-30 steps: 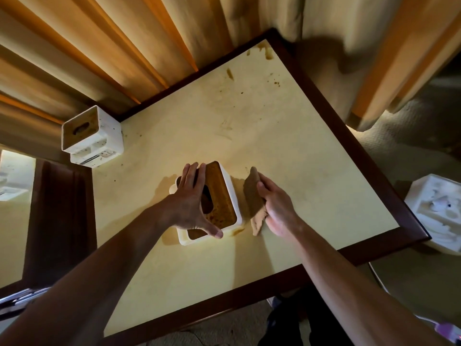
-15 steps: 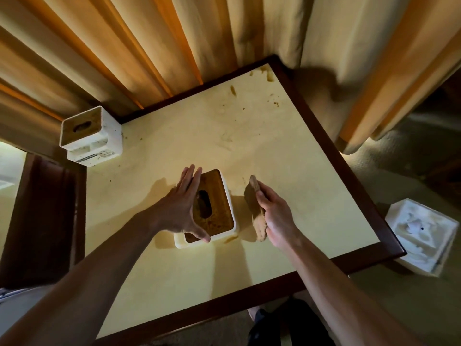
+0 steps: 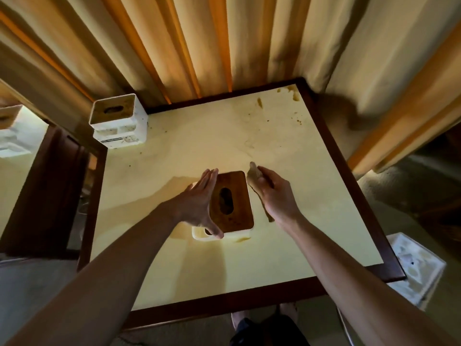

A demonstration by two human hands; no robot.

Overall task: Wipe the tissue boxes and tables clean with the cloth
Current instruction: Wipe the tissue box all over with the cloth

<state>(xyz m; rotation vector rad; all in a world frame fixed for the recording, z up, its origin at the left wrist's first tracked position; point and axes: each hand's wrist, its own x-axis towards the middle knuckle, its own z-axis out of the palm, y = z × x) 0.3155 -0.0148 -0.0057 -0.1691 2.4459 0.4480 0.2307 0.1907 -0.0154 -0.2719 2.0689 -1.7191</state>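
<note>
A white tissue box [image 3: 235, 208] with a brown wooden lid stands in the middle of the cream table [image 3: 287, 245]. My left hand [image 3: 199, 203] lies flat against the box's left side, fingers straight, thumb at its near corner. My right hand [image 3: 273, 193] holds a brown cloth [image 3: 253, 174] against the box's right side. A second white tissue box [image 3: 117, 121] sits at the table's far left corner. Brown stains [image 3: 294, 94] mark the far right corner of the table.
Cream and orange curtains [image 3: 224, 46] hang right behind the table. A dark wooden frame [image 3: 349, 176] rims the table. A white box [image 3: 414, 268] lies on the floor at the right. A mirror-like panel [image 3: 17, 151] with a dark frame stands at the left.
The view has tilted up and shifted, showing more curtain. My left hand has slid off the lid to the box's left side. My right hand stays at the right side with the cloth.
</note>
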